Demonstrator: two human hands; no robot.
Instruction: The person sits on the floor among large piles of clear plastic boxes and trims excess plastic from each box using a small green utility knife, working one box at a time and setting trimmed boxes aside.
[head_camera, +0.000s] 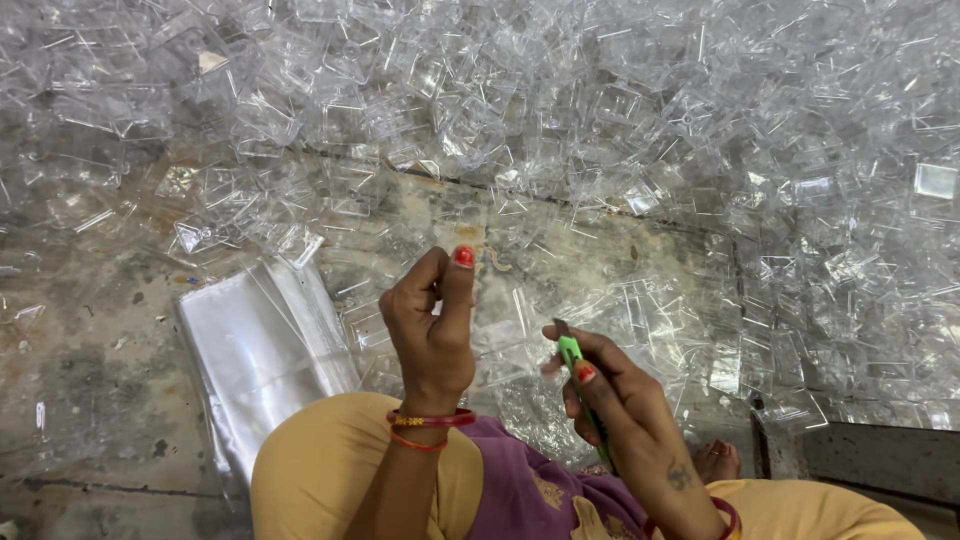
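The pile of clear plastic pieces (620, 130) ran off the top, left and right edges, and single pieces in it were too tangled and glassy to tell apart. Whatever the left hand (432, 330) pinched could not be made out; it may have been a clear piece. The right hand (610, 395) covered most of the green tool (571, 352), so its lower part was hidden. The stack of clear bags (265, 350) on the floor (90, 380) slipped under the yellow-clad knee (320, 465). Both forearms were cut off at the bottom edge.
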